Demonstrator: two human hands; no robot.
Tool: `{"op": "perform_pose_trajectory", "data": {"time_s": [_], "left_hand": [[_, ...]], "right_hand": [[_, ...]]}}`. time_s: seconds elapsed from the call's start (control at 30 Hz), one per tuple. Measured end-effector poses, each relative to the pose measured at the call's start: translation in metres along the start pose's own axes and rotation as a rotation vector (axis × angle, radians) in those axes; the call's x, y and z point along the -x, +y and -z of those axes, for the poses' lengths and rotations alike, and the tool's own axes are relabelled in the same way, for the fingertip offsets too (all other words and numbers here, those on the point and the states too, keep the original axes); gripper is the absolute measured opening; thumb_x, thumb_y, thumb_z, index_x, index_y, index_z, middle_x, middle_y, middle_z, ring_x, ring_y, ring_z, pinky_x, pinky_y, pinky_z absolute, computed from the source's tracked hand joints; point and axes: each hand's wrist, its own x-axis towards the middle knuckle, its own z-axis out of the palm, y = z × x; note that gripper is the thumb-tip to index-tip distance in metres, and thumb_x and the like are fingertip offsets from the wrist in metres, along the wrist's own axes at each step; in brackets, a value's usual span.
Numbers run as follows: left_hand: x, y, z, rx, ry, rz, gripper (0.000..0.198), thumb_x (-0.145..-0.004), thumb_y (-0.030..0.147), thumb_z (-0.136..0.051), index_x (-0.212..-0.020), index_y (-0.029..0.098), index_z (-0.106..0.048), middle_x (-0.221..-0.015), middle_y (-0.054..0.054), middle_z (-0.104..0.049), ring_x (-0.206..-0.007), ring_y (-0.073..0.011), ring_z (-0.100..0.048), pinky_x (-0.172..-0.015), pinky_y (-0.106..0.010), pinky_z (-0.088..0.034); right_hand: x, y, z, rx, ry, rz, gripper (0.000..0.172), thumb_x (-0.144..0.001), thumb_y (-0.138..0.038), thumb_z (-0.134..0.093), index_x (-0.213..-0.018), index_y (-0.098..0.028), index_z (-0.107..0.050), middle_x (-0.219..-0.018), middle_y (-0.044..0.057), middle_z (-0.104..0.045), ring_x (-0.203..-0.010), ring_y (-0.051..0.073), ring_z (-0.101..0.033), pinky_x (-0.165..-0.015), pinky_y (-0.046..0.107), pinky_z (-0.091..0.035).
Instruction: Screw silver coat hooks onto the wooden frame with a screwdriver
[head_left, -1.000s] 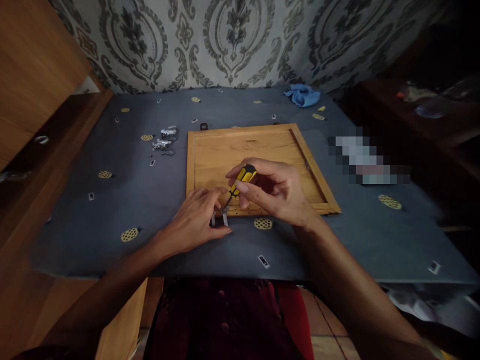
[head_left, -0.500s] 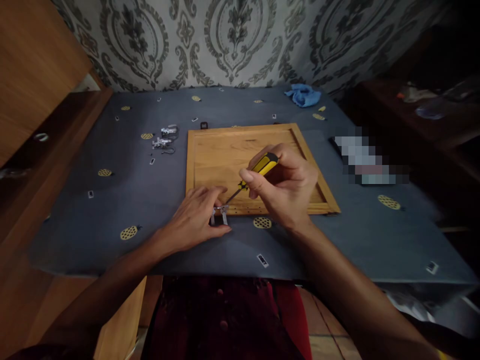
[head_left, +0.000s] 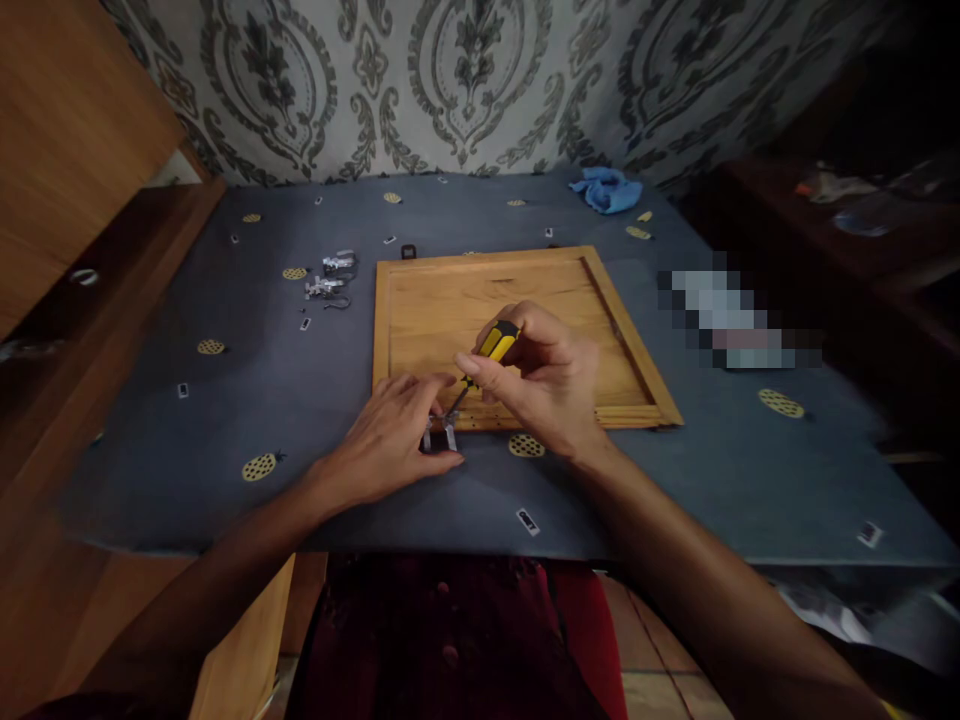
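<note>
A framed wooden panel (head_left: 442,310) lies on the covered table. At its near edge, left of the middle, sits a metal hinge (head_left: 450,434), with my left hand (head_left: 394,435) closed around it, thumb below and fingers above. My right hand (head_left: 544,375) grips a yellow and black screwdriver (head_left: 498,342), tilted so that its shaft points down and left to the hinge. The tip looks to be at the hinge, but the exact contact is too small to tell. Small holes show along the panel's near edge.
Two more metal hinges (head_left: 327,288) lie left of the panel on the patterned tablecloth (head_left: 165,440). Behind it is a small black object (head_left: 408,252). A blue cloth (head_left: 607,190) rests at the back right. A blurred-out object (head_left: 731,315) lies on the right.
My right hand and the screwdriver have moved left and slightly down, and the screwdriver stands nearer the hinge. My left hand has stayed in place on the hinge.
</note>
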Motion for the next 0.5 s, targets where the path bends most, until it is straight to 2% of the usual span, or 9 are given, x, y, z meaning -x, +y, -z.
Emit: {"op": "perform_pose_trajectory", "data": {"time_s": [0.17, 0.27, 0.4, 0.5], "left_hand": [[0.0, 0.001, 0.001, -0.008, -0.001, 0.012, 0.053, -0.078, 0.032, -0.08, -0.121, 0.022, -0.05, -0.101, -0.003, -0.066, -0.102, -0.0286, -0.062, -0.096, -0.048, -0.049], [0.0, 0.002, 0.001, -0.004, 0.002, 0.013, 0.053, -0.077, 0.03, -0.081, -0.119, 0.022, -0.05, -0.1, -0.002, -0.066, -0.1, -0.0276, -0.062, -0.096, -0.046, -0.048], [0.0, 0.001, 0.0, -0.008, 0.001, 0.01, 0.053, -0.076, 0.03, -0.081, -0.119, 0.021, -0.05, -0.101, -0.003, -0.066, -0.101, -0.0277, -0.062, -0.095, -0.046, -0.048], [0.0, 0.001, 0.0, -0.01, 0.011, 0.015, 0.053, -0.077, 0.032, -0.081, -0.119, 0.022, -0.05, -0.103, -0.003, -0.066, -0.103, -0.028, -0.061, -0.096, -0.047, -0.048]], "right_hand": [[-0.003, 0.0, 0.003, 0.0, -0.067, 0.01, 0.042, -0.074, -0.044, -0.087, -0.068, -0.021, -0.052, -0.065, -0.005, -0.049, -0.051, 0.007, -0.044, -0.04, 0.022, -0.035], [-0.005, -0.002, 0.006, -0.028, -0.139, -0.028, 0.033, -0.075, -0.041, -0.087, -0.08, -0.021, -0.061, -0.071, -0.005, -0.055, -0.052, 0.007, -0.048, -0.042, 0.022, -0.039], [-0.006, -0.008, 0.012, -0.111, -0.254, -0.056, 0.025, -0.084, -0.038, -0.079, -0.098, -0.021, -0.068, -0.078, -0.003, -0.064, -0.054, 0.007, -0.054, -0.046, 0.021, -0.046], [-0.005, -0.013, 0.018, -0.133, -0.276, -0.07, 0.019, -0.091, -0.033, -0.071, -0.104, -0.019, -0.072, -0.085, 0.0, -0.07, -0.051, 0.006, -0.057, -0.048, 0.021, -0.048]]}}
